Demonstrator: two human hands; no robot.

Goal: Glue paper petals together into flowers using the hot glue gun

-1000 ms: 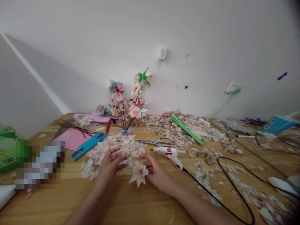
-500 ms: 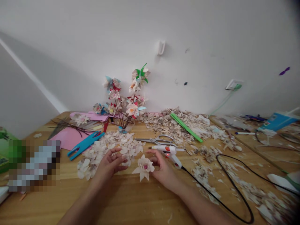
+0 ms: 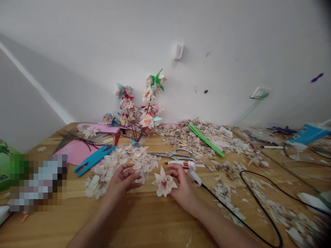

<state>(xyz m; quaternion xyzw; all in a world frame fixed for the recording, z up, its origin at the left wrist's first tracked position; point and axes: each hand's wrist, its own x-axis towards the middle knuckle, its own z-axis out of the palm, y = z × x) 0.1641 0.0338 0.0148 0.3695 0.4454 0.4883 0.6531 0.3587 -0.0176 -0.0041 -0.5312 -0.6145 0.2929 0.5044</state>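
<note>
My right hand [image 3: 181, 186] grips a handmade flower [image 3: 164, 182] with pale pointed petals and a pink-purple centre, which faces me above the table. To its left, my left hand [image 3: 123, 181] has its fingers apart and nothing in them. It hovers at the near edge of a pile of loose whitish petals [image 3: 99, 175]. Just beyond my right hand lies a white glue gun [image 3: 187, 164] with a small red light. Scissors [image 3: 172, 155] rest behind it, handles to the right.
Finished flowers on brown stems [image 3: 146, 120] stand in a small holder by the wall. Blue paper strips [image 3: 94, 160] and pink paper [image 3: 73, 151] lie left. Green strips [image 3: 207, 140] rest on dried petals at the back. The glue gun's black cable [image 3: 258, 196] loops across the right side.
My right hand has shifted slightly to the right and up with the flower, turning the flower a little. My left hand stays nearly in place.
</note>
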